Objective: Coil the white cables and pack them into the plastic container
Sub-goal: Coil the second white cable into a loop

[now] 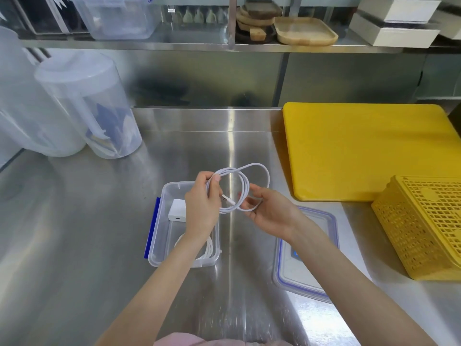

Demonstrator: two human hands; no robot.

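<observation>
— What's nearest on your feed?

— I'm looking down at a steel counter (87,221), light streaking across it. Just above it, the left hand (202,208) is gripping a white cable (239,188) that is sitting in loose loops, fingers (212,182) curled round the strands. The right hand (264,211) is cupping the loops' lower side, fingers bent under them.

— And the containers?

— The plastic container (159,221) is sitting open under the left wrist, holding a white charger block (177,210) and another coiled cable (207,249). Its lid (314,275) is lying to the right. Further right, a yellow basket (424,228) is overlapping a yellow cutting board (361,151). Far left, clear jugs (82,103) are standing; a shelf (199,43) behind is carrying wooden trays (304,29).
</observation>
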